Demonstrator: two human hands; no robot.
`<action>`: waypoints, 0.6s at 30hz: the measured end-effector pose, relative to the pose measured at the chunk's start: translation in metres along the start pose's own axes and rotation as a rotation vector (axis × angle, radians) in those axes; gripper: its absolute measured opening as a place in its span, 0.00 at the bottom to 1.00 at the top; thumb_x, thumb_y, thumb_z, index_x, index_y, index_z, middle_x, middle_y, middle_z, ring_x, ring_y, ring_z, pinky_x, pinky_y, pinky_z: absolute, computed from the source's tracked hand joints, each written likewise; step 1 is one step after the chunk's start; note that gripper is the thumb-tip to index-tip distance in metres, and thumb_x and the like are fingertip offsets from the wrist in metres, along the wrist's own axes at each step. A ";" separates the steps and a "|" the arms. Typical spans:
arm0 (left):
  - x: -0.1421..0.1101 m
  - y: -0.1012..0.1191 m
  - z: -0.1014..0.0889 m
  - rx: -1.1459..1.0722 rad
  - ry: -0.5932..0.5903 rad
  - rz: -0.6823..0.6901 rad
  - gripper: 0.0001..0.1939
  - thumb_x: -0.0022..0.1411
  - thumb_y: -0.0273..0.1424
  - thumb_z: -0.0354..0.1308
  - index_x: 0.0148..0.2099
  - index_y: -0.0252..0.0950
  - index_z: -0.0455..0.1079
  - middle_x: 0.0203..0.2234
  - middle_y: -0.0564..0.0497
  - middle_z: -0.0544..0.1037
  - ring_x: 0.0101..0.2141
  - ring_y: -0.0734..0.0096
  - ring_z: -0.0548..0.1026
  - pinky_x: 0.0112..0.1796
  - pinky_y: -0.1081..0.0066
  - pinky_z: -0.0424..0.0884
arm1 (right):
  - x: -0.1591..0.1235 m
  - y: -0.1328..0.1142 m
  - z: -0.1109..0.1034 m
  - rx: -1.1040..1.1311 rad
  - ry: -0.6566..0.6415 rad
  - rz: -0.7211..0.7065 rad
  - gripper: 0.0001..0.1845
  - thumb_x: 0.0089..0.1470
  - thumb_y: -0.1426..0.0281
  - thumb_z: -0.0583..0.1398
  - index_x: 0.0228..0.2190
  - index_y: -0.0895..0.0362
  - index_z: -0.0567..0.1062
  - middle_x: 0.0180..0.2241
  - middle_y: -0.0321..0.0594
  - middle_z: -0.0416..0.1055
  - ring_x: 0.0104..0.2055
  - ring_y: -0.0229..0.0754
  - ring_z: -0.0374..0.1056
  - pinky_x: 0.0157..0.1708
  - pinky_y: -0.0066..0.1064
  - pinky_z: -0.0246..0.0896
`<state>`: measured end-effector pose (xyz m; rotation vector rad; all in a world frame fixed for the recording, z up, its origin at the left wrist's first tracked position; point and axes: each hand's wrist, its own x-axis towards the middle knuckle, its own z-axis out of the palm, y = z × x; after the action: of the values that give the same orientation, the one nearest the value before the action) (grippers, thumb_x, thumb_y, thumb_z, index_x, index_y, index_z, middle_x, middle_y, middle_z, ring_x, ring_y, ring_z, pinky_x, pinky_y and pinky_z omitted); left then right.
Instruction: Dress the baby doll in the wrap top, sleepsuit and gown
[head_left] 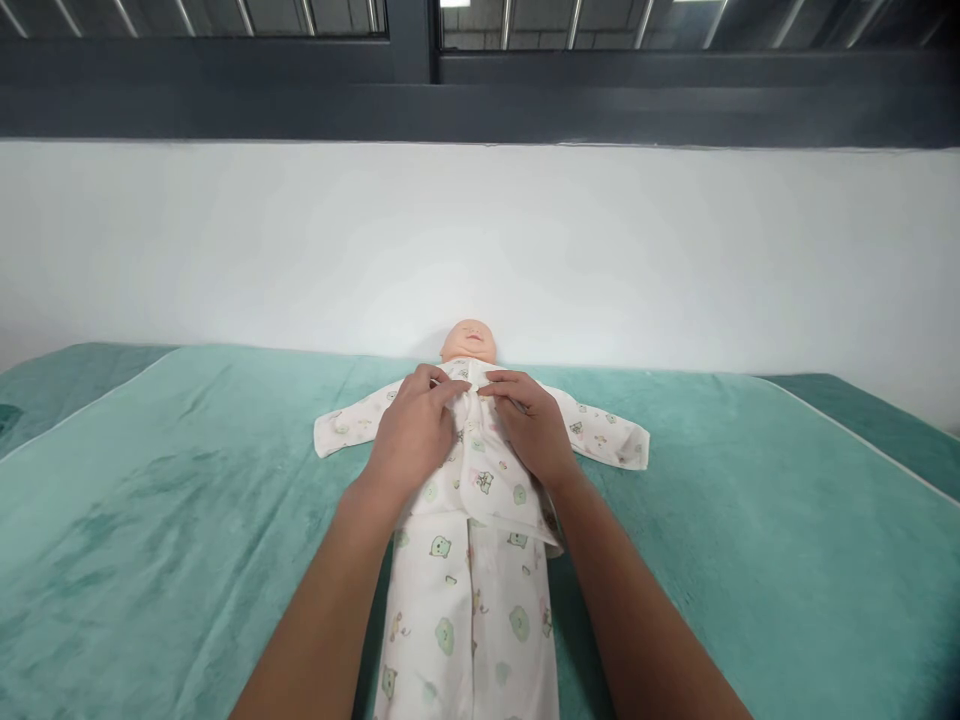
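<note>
A baby doll [469, 342] lies on its back, head toward the wall, dressed in a white baby jacket [486, 480] with small green and pink prints. Its sleeves spread out to both sides. Below are matching white trousers [431, 620], their lower ends cut off by the frame. At the upper front opening, my left hand [421, 420] pinches the jacket's edge between thumb and fingers. Opposite it, my right hand [529, 415] has its fingertips closed on the other edge, close to the left ones. Whatever fastener lies between the fingertips is too small to make out.
A teal fleece cover [210, 500] spreads beneath the doll, with darker teal cloth [885, 415] at its sides. Behind the doll rises a white wall [225, 240]. Above that runs a dark window frame [480, 105] with metal bars beyond it.
</note>
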<state>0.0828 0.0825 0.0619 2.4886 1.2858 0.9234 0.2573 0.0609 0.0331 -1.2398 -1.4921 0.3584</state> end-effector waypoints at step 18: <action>0.000 0.002 0.002 0.091 -0.007 0.063 0.35 0.50 0.14 0.48 0.57 0.48 0.67 0.51 0.47 0.66 0.50 0.59 0.66 0.45 0.62 0.70 | 0.001 -0.006 0.002 -0.049 -0.018 0.048 0.17 0.54 0.73 0.53 0.43 0.52 0.75 0.51 0.39 0.70 0.55 0.43 0.63 0.58 0.39 0.54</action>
<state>0.0854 0.0820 0.0610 2.6134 1.2813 0.8879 0.2530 0.0598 0.0379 -1.3155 -1.4960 0.3675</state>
